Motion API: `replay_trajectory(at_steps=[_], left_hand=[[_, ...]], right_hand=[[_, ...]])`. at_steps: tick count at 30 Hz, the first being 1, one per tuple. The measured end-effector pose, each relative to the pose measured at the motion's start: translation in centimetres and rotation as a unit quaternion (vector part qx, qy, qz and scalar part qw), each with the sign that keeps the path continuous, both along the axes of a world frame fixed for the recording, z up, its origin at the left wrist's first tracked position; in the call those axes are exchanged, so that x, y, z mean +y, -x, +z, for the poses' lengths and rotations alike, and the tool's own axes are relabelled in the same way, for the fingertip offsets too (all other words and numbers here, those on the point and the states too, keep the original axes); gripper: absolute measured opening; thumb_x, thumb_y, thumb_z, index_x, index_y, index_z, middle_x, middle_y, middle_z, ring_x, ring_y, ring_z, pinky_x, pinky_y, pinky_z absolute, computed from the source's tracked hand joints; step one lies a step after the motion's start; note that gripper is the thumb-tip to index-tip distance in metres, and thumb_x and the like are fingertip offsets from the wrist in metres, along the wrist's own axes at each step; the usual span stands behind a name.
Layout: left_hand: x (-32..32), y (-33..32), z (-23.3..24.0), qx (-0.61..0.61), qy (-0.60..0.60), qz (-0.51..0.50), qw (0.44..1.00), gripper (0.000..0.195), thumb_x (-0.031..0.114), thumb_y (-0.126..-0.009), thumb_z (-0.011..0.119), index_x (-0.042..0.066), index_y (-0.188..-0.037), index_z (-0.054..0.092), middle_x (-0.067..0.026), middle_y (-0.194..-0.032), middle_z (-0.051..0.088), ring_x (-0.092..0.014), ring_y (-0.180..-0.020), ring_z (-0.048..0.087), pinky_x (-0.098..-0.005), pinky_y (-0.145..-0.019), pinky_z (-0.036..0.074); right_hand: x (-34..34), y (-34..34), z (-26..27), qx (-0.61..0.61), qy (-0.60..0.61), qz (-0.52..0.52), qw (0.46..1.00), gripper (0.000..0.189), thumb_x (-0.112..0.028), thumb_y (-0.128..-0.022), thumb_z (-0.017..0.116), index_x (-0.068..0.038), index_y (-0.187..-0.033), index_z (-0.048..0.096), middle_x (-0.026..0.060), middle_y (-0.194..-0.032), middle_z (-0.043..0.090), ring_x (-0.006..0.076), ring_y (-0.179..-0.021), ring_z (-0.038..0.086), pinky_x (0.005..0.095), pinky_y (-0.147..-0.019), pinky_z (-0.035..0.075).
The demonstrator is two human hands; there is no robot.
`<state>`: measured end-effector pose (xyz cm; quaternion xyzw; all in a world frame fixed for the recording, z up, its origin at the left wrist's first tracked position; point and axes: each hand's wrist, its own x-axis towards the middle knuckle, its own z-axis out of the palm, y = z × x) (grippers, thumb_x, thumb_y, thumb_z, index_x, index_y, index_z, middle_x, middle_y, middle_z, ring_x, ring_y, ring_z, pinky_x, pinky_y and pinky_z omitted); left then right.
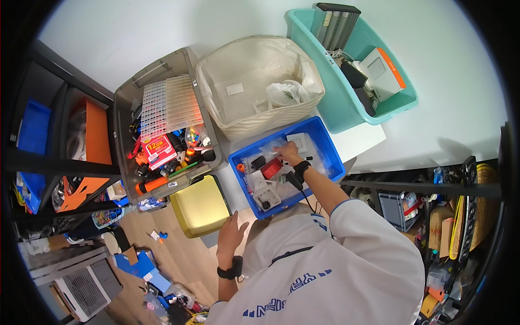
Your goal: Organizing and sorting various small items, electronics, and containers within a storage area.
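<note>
My right hand (289,153) reaches into a blue plastic bin (334,151), its fingertips at a clear plastic bag (273,145). Whether the fingers grip the bag is too small to tell. Beside the hand lies a white square wall plate (297,142). Left of it are a red object (271,168) and a small black box (258,163). A white open housing (267,197) lies at the bin's near side. A black block with a cable (293,180) is by my right wrist. My left hand (232,236), fingers apart and holding nothing, hovers near a yellow tray (199,203).
Behind the blue bin stand a beige fabric basket (260,129) with a white plastic bag (286,94) and a teal tub (345,115). A grey translucent bin (156,71) of mixed parts is at left. Racks (406,187) flank both sides. Loose items (142,264) lie on the floor.
</note>
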<state>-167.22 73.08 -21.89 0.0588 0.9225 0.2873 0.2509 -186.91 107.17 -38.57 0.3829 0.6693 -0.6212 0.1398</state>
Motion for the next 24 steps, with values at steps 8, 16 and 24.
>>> replay_trajectory(at_steps=[8, 16, 24], left_hand=[[-1.1, -0.7, 0.7, 0.040, -0.005, 0.042, 0.998, 0.055, 0.037, -0.097, 0.067, 0.000, -0.137, 0.059, -0.0231, -0.121, 0.068, -0.039, -0.112, 0.065, -0.0433, -0.094, 0.052], [4.9, 4.6, 7.1, 0.023, -0.329, 0.113, 0.937, 0.041, 0.021, -0.100, 0.068, -0.005, -0.130, 0.060, -0.0192, -0.117, 0.071, -0.026, -0.103, 0.071, -0.0369, -0.084, 0.059], [11.0, 6.2, 13.5, -0.141, -0.569, 0.138, 0.798, 0.039, 0.007, -0.098, 0.069, -0.003, -0.133, 0.058, -0.0093, -0.121, 0.068, -0.016, -0.108, 0.066, -0.0348, -0.091, 0.060]], right_hand=[[-0.1, -2.0, 7.6, 0.095, 0.002, 0.029, 0.995, 0.072, -0.016, -0.075, 0.092, 0.003, -0.130, 0.048, 0.0149, -0.104, 0.068, 0.0212, -0.082, 0.071, 0.0320, -0.072, 0.061], [-2.3, -8.8, 26.9, 0.283, 0.053, 0.200, 0.936, 0.047, -0.010, -0.083, 0.085, -0.006, -0.120, 0.056, 0.0098, -0.109, 0.070, 0.0138, -0.094, 0.068, 0.0297, -0.079, 0.058], [-1.7, -13.4, 33.4, 0.315, 0.072, 0.211, 0.923, 0.028, -0.003, -0.087, 0.080, -0.002, -0.110, 0.065, 0.0028, -0.109, 0.069, 0.0119, -0.103, 0.065, 0.0293, -0.090, 0.056]])
